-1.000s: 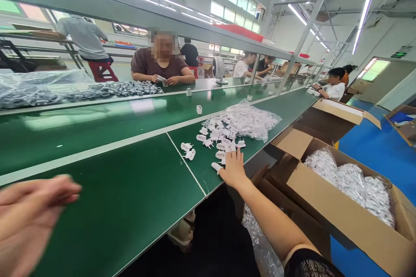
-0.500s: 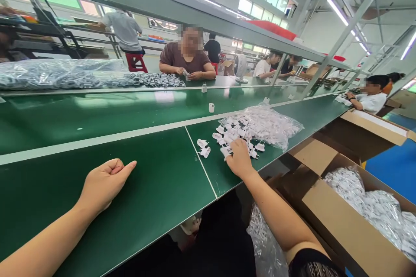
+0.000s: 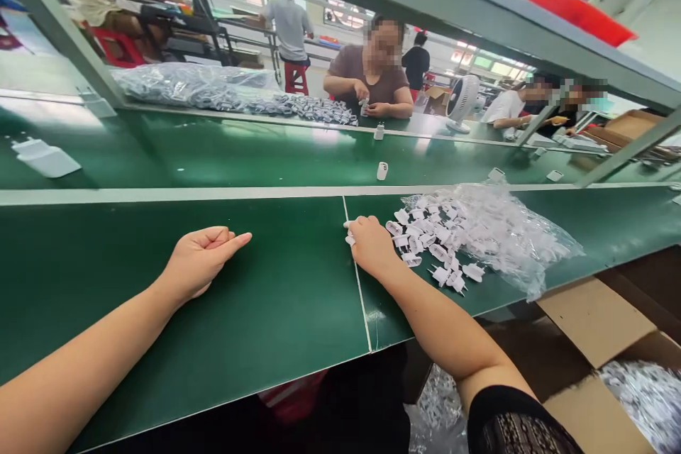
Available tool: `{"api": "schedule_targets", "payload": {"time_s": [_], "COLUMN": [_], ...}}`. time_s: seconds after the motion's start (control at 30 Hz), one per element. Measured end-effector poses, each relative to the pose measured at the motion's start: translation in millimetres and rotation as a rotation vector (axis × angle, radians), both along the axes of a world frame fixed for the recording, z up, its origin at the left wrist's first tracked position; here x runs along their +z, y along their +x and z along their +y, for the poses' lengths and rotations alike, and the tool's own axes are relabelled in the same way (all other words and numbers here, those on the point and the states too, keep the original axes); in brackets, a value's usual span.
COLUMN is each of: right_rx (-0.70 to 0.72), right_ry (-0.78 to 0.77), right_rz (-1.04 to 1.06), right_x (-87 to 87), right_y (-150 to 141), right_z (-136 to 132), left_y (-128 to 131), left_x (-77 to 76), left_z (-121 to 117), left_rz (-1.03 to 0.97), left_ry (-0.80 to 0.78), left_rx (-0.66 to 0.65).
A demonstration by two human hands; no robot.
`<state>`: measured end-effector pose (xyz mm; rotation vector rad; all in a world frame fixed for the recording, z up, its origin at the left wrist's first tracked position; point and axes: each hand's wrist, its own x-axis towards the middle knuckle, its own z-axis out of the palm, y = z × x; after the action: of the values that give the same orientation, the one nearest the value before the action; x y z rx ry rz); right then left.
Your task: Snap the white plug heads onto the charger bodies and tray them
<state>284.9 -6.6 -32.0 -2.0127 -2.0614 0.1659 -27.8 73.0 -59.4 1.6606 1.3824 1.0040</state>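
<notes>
My right hand (image 3: 369, 245) is over the white seam line on the green bench, fingers closed on white plug pieces (image 3: 350, 232) that show at its fingertips. The palm hides how many it has. Just right of it lies a heap of white two-pin plug pieces (image 3: 425, 234), some loose, others spilling from a clear plastic bag (image 3: 511, 227). To the left, my left hand (image 3: 202, 262) is curled closed above the green surface (image 3: 287, 298), thumb stretched out to the right. Whatever its fingers may hold is hidden.
A green belt (image 3: 255, 163) runs behind a white strip, carrying a white charger (image 3: 45, 157) and a white housing (image 3: 382, 171). Across it sits a co-worker (image 3: 372, 71) beside a large bag of parts (image 3: 196, 89). An open carton (image 3: 596, 319) stands low right.
My right hand has moved left from the heap to where two loose plug pieces lay by the seam. My left hand stays curled. The view has turned left.
</notes>
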Motion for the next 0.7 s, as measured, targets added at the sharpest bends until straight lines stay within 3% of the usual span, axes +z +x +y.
{"api": "schedule_targets", "payload": {"time_s": [0.27, 0.37, 0.43, 0.53, 0.7], "right_rx": [0.044, 0.103, 0.035, -0.12, -0.273], "right_ry": [0.223, 0.284, 0.235, 0.152, 0.066], "right_rz": [0.285, 0.664, 0.992, 1.238, 1.372], "right_x": [-10.9, -18.3, -19.8, -12.9, 18.1], "right_y": [3, -3, -7, -14, -31], "right_z": [-12, -10, -8, -6, -13], "left_y": [-2, 0, 0, 1, 2], "left_x": [5.2, 5.1, 3.8, 1.6, -1.2], "left_z": [-3, -6, -7, -9, -10], "left_rz": [-0.146, -0.138, -0.121, -0.083, -0.029], "left_ry": [-0.138, -0.139, -0.131, -0.114, -0.082], "left_rx": [-0.041, -0.053, -0.064, -0.083, -0.156]}}
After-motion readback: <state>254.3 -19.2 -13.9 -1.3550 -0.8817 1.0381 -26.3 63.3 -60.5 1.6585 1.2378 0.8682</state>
